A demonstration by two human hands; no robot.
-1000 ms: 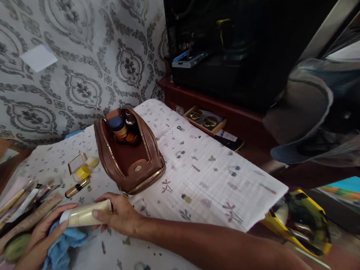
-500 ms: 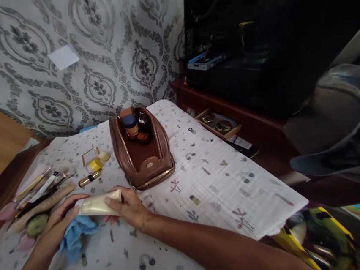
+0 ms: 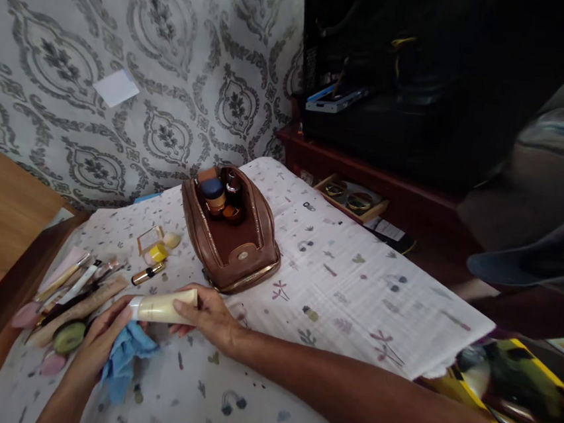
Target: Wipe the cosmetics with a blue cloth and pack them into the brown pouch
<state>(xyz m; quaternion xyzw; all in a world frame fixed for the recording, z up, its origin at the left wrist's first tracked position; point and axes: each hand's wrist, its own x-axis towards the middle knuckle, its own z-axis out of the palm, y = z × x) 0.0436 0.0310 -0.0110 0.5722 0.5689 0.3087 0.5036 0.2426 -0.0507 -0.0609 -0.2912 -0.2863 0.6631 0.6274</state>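
A pale yellow squeeze tube with a white cap lies across between my two hands, over the table. My right hand grips its flat end, the thumb on top. At the cap end, the fingers of my left hand are closed. A crumpled light blue cloth hangs from my left hand below the cap; the part inside the hand is hidden. Beyond my hands stands an unzipped brown toiletry bag, with a blue-lidded jar and dark bottles in its far end.
Makeup brushes, a round green container and pink sponges lie left. Near the bag are a lip gloss tube, a yellow-lidded jar and a clear compact. A patterned cloth covers the table.
The view has shifted a little, so everything sits slightly further right. Both hands keep their hold around the tube, which lies a bit more level.
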